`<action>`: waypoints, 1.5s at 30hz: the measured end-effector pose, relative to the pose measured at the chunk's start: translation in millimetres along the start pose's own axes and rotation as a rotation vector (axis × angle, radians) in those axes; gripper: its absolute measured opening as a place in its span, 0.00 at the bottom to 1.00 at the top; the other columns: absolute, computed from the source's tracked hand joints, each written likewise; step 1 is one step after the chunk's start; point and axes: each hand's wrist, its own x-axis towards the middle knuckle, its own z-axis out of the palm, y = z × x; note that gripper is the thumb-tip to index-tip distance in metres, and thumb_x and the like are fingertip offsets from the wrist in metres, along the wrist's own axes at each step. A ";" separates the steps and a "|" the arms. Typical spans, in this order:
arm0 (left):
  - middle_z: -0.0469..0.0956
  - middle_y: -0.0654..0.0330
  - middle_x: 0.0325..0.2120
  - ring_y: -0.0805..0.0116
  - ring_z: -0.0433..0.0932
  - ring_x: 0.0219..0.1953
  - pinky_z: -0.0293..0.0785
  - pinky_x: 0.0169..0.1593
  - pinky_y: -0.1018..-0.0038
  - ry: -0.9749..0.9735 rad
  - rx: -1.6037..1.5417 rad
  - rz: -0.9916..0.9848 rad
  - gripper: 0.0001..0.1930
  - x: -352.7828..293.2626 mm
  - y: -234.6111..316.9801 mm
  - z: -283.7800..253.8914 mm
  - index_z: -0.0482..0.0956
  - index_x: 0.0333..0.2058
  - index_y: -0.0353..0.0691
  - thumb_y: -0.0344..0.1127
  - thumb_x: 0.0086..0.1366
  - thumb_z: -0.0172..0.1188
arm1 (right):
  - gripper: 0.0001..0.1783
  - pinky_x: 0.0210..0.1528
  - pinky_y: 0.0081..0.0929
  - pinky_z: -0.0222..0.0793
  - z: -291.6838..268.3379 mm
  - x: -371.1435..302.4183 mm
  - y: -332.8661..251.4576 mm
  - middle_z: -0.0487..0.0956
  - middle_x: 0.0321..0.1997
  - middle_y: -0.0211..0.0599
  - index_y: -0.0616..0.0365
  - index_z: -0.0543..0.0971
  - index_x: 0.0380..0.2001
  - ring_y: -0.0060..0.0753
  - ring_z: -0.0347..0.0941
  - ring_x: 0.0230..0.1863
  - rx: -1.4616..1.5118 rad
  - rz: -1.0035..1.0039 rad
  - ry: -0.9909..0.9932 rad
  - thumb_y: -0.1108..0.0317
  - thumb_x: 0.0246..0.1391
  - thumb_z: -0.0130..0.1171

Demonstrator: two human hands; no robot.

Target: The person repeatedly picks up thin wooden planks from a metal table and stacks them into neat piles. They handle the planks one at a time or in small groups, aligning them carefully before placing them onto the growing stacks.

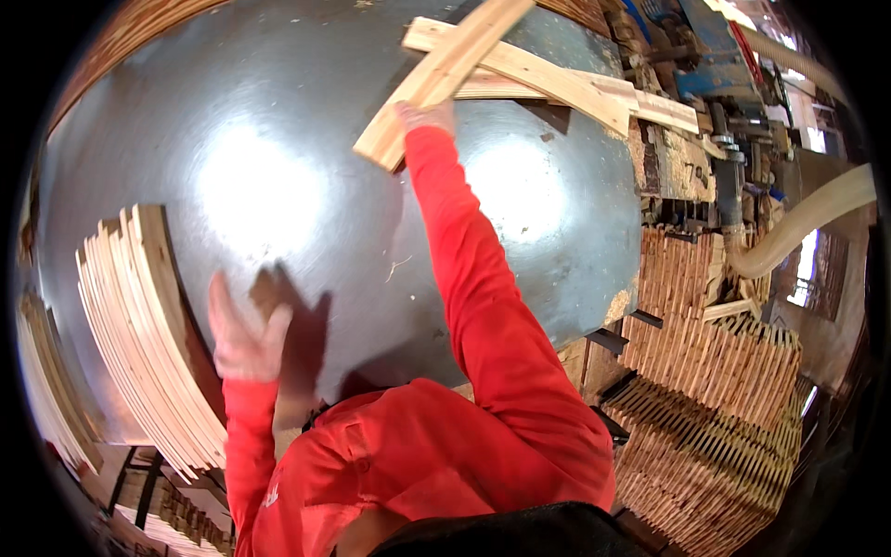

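My right hand (429,117) reaches to the far side of the grey tabletop (353,232). It grips a light wooden board (455,58) near its lower end, and the board slants up to the right. Behind that board, a second wooden board (548,82) crosses over other wooden strips (664,110) at the table's far right. Fingers apart and holding nothing, my left hand (246,336) hovers over the near left of the tabletop, slightly blurred. To its left stands a row of wooden boards (139,325), set side by side on the table.
Another bundle of boards (51,381) lies at the far left. Beyond the table's right edge are a blue machine (710,60), a pale flexible hose (817,218) and large stacks of wooden strips (715,408). Dark metal brackets (608,341) jut out by the table's right corner.
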 end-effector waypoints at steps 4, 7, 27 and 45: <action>0.54 0.41 0.64 0.48 0.54 0.66 0.49 0.67 0.56 -0.146 0.297 -0.044 0.60 100.8 53.6 111.6 0.46 0.66 0.34 0.58 0.43 0.71 | 0.50 0.66 0.39 0.56 -21.3 -70.5 4.8 0.69 0.60 0.56 0.55 0.57 0.65 0.53 0.63 0.63 -0.393 -0.309 -0.608 0.45 0.42 0.66; 0.46 0.38 0.65 0.41 0.53 0.65 0.47 0.67 0.53 -0.576 0.579 -0.291 0.59 100.6 77.8 153.1 0.38 0.67 0.41 0.54 0.46 0.69 | 0.61 0.72 0.40 0.42 -93.0 -35.2 -30.5 0.56 0.70 0.51 0.55 0.49 0.69 0.51 0.49 0.71 -0.838 -0.800 -0.392 0.35 0.39 0.64; 0.77 0.55 0.41 0.70 0.73 0.25 0.71 0.33 0.75 0.033 -1.189 -0.860 0.46 -79.5 -40.5 5.5 0.57 0.65 0.40 0.23 0.38 0.46 | 0.51 0.57 0.36 0.66 -21.0 -6.1 -120.0 0.77 0.46 0.45 0.48 0.55 0.67 0.44 0.72 0.53 -1.695 -0.747 -0.912 0.51 0.41 0.67; 0.76 0.48 0.44 0.62 0.76 0.45 0.74 0.47 0.70 -0.084 -0.423 -0.739 0.48 -93.9 -18.9 75.5 0.47 0.66 0.38 0.41 0.53 0.68 | 0.40 0.51 0.40 0.67 61.9 -200.5 35.0 0.78 0.45 0.54 0.68 0.73 0.47 0.48 0.74 0.47 -0.342 -0.022 -0.930 0.37 0.50 0.59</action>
